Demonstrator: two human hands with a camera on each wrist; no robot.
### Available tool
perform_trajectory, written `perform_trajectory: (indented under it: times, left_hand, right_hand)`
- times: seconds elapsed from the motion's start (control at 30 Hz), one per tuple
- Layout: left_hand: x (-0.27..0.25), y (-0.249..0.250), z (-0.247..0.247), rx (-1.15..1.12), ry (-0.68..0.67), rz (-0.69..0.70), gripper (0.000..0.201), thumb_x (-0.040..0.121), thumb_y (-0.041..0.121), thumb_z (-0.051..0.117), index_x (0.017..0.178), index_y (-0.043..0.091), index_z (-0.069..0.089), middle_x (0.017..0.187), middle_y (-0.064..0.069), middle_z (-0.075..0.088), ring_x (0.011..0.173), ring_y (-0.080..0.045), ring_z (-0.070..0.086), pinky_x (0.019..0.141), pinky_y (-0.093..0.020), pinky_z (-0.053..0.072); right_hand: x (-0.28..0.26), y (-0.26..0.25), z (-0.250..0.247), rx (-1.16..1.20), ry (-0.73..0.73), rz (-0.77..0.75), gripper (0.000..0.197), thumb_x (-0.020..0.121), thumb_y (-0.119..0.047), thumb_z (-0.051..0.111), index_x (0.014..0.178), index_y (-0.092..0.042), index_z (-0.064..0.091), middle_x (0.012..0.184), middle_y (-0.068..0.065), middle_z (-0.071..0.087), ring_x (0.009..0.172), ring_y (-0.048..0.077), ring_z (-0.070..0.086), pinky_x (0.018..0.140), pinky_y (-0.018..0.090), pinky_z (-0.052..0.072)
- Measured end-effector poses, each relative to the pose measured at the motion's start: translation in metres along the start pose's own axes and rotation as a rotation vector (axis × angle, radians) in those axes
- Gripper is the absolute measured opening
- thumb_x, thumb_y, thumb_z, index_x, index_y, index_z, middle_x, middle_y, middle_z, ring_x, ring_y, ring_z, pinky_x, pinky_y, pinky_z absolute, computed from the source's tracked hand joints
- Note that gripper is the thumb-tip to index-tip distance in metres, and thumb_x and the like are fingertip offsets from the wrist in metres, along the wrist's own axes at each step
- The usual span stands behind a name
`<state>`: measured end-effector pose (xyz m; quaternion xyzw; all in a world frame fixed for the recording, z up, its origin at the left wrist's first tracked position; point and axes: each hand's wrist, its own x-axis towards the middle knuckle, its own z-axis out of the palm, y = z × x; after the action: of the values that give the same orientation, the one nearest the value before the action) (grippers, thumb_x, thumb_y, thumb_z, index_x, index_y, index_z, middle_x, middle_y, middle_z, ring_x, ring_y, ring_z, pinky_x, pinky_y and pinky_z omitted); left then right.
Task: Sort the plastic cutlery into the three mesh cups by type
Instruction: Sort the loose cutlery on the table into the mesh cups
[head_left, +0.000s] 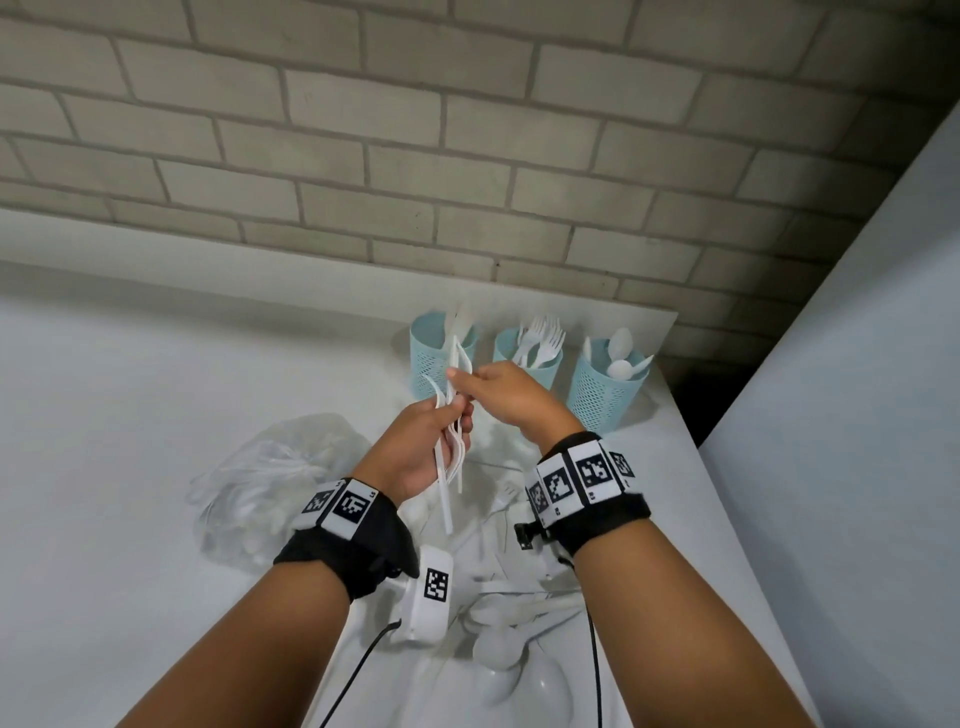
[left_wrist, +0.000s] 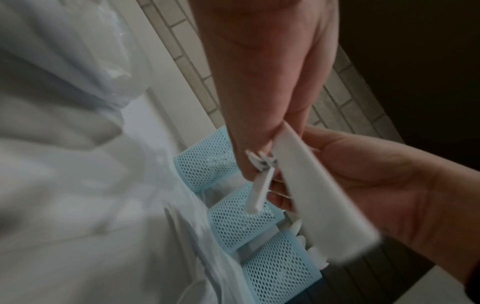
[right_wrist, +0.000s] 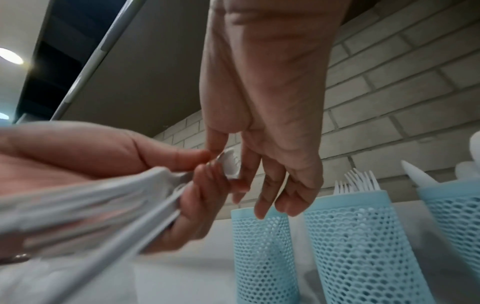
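Head view, left to right: clear bag (head_left: 270, 467) on table (head_left: 104, 415); left hand (head_left: 426, 447) fisted round white cutlery bundle (head_left: 451, 441); right hand (head_left: 498, 389) pinching the bundle's top end. Behind: three mesh cups (head_left: 602, 384) – knives, forks, spoons. Loose cutlery (head_left: 509, 618) lies below the wrists.

White plastic knives (head_left: 451, 447) bunched upright before three blue mesh cups (head_left: 524, 364).

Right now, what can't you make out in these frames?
- Bundle in left hand: piece types unclear, blurred in both wrist views.
- Left cup: contents hidden by both hands, head view.
- Plastic bag: contents too hazy.
- Right hand pinches one piece; fingers hide it.
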<state>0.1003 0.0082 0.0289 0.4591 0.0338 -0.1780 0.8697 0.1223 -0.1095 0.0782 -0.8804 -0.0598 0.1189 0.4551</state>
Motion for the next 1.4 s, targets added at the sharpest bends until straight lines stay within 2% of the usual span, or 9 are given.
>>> perform_trajectory:
  times: [0.13,0.27,0.37,0.53,0.8,0.97,1.17,1.27,1.4]
  left_hand:
    - [-0.004,-0.003,0.008,0.005,-0.041,-0.013,0.018,0.097,0.012,0.045,0.099,0.003,0.06,0.077,-0.005,0.059,0.062,-0.011,0.057,0.058,-0.02,0.052]
    - [-0.009,-0.003,0.015,0.079,-0.073,-0.042,0.025,0.096,0.016,0.049,0.109,0.0,0.061,0.085,-0.007,0.07,0.067,-0.012,0.069,0.059,-0.022,0.057]
    - [-0.012,-0.002,0.019,0.13,-0.071,-0.06,0.023,0.094,0.02,0.051,0.106,0.003,0.063,0.088,-0.009,0.07,0.067,-0.014,0.07,0.056,-0.022,0.057]
    - [-0.013,-0.003,0.019,0.215,-0.038,-0.114,0.021,0.094,0.025,0.051,0.097,0.009,0.063,0.089,-0.009,0.067,0.063,-0.014,0.07,0.052,-0.02,0.054]
    - [-0.007,-0.008,0.014,0.324,-0.049,-0.132,0.017,0.09,0.017,0.059,0.104,0.008,0.063,0.066,0.0,0.067,0.055,-0.007,0.059,0.054,-0.019,0.052]
    - [-0.008,-0.005,0.012,0.439,-0.113,-0.133,0.007,0.09,0.009,0.058,0.088,0.009,0.064,0.072,-0.001,0.067,0.057,-0.006,0.054,0.055,-0.017,0.048]
    - [-0.006,0.002,0.007,0.424,-0.047,-0.073,0.026,0.084,-0.008,0.06,0.109,-0.003,0.061,0.087,-0.013,0.068,0.067,-0.01,0.067,0.066,-0.018,0.057]
    - [-0.004,0.002,0.003,0.373,0.041,-0.023,0.031,0.082,-0.012,0.059,0.113,-0.007,0.057,0.093,-0.014,0.065,0.079,-0.019,0.066,0.065,-0.02,0.058]
    - [-0.001,-0.004,0.001,0.27,0.185,0.058,0.023,0.085,-0.008,0.058,0.108,-0.005,0.058,0.099,-0.017,0.064,0.082,-0.02,0.064,0.067,-0.024,0.059]
  right_hand:
    - [-0.001,0.005,-0.003,0.063,0.117,0.091,0.04,0.1,-0.028,0.038,0.07,-0.009,0.057,0.065,0.001,0.056,0.063,0.012,0.052,0.076,0.027,0.037]
    - [0.005,0.009,-0.011,0.287,0.316,0.2,0.03,0.101,-0.02,0.03,0.086,-0.01,0.053,0.085,0.012,0.066,0.071,0.02,0.056,0.063,0.029,0.041]
    - [0.006,0.011,-0.016,0.555,0.444,0.164,0.028,0.103,-0.024,0.023,0.105,-0.01,0.048,0.079,0.013,0.067,0.068,0.024,0.063,0.07,0.036,0.053]
    - [0.007,0.014,-0.024,0.523,0.571,0.009,0.014,0.099,-0.03,0.042,0.095,-0.017,0.041,0.068,0.001,0.044,0.052,0.012,0.04,0.044,0.023,0.038]
    - [0.004,0.004,-0.019,0.162,0.432,-0.237,0.022,0.1,-0.012,0.036,0.112,-0.001,0.051,0.098,0.005,0.063,0.098,0.022,0.062,0.09,0.035,0.05]
    - [0.004,0.013,-0.013,-0.355,0.256,-0.168,0.031,0.102,-0.026,0.029,0.111,-0.004,0.049,0.104,0.011,0.067,0.093,0.025,0.062,0.079,0.034,0.049]
    - [-0.004,0.036,-0.011,-0.695,0.247,-0.009,0.031,0.102,-0.024,0.03,0.109,-0.005,0.054,0.105,0.015,0.063,0.093,0.031,0.06,0.071,0.029,0.037]
    - [-0.005,0.049,-0.012,-0.652,0.32,0.114,0.029,0.101,-0.021,0.033,0.11,-0.004,0.054,0.106,0.015,0.063,0.097,0.031,0.061,0.072,0.031,0.04]
    - [-0.005,0.056,-0.012,-0.212,0.209,0.155,0.03,0.101,-0.024,0.032,0.103,-0.004,0.054,0.081,0.012,0.061,0.053,0.019,0.058,0.051,0.025,0.045]
